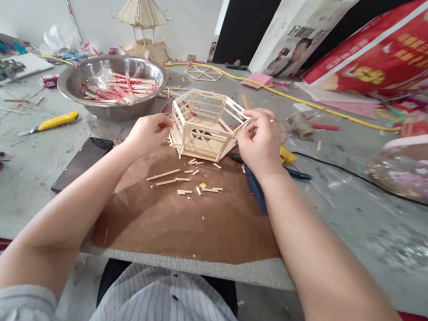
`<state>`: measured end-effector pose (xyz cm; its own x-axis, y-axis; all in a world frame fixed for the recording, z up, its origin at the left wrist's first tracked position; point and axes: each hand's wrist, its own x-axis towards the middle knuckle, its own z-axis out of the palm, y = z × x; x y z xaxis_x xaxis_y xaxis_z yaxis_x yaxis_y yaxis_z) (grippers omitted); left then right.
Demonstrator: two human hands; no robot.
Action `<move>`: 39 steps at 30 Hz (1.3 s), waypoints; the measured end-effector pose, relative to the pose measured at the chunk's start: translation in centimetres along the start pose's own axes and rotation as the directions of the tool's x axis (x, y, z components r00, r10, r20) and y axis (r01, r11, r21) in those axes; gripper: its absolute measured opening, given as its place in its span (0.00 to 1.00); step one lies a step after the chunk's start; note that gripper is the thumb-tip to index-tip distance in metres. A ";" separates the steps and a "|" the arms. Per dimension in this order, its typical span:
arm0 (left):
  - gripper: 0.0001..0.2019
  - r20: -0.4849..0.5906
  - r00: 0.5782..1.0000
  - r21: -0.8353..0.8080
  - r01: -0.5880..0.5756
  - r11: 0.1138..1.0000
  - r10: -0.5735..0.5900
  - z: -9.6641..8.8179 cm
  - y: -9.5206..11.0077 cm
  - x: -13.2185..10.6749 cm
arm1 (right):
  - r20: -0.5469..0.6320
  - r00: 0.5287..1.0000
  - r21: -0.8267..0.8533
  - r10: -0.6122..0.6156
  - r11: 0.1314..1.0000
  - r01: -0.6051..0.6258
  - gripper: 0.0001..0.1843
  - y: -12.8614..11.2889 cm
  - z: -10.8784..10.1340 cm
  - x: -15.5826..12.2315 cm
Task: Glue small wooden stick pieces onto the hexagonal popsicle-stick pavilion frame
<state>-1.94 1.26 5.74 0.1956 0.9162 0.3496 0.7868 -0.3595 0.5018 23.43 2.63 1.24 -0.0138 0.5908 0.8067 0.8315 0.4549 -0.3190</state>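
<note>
A hexagonal frame of thin wooden sticks (203, 124) stands on a brown board (189, 221) in front of me. My left hand (148, 132) is curled at the frame's left side, fingers closed against its edge. My right hand (259, 140) grips the frame's upper right rim with pinched fingers; a ring shows on one finger. Several short cut stick pieces (185, 180) lie loose on the board just below the frame.
A steel bowl (111, 98) with red-tipped sticks sits at the back left. A yellow-handled knife (54, 121) and a dark phone (82, 160) lie to the left. A stick pagoda model (142, 17) stands behind. A black cable (355, 175) and a clear plastic bag (420, 168) lie right.
</note>
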 end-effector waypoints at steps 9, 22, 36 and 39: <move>0.11 0.045 0.994 0.138 -0.102 0.985 0.096 0.1 1.4 0.0 | 0.193 0.980 0.012 0.039 0.999 -0.042 0.08 -1.7 -3.3 -0.3; 0.08 0.374 0.903 0.115 -0.273 0.955 0.213 3.5 2.9 -6.7 | 0.908 0.404 0.064 -0.110 0.990 0.126 0.06 -3.6 -4.3 -3.4; 0.14 0.335 0.903 0.177 -0.341 0.923 0.269 4.5 2.5 -8.1 | 0.921 0.367 0.036 -0.131 0.966 0.254 0.08 -5.5 -4.0 -4.2; 0.15 0.316 0.903 0.196 -0.364 0.911 0.292 4.5 2.8 -8.3 | 0.907 0.403 0.049 -0.125 0.980 0.195 0.07 -5.9 -4.3 -4.2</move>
<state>1.30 -6.58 0.69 0.5917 0.7778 0.2120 0.7601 -0.6259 0.1748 20.96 -5.36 1.89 -0.6132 0.7852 -0.0865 0.7848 0.5932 -0.1793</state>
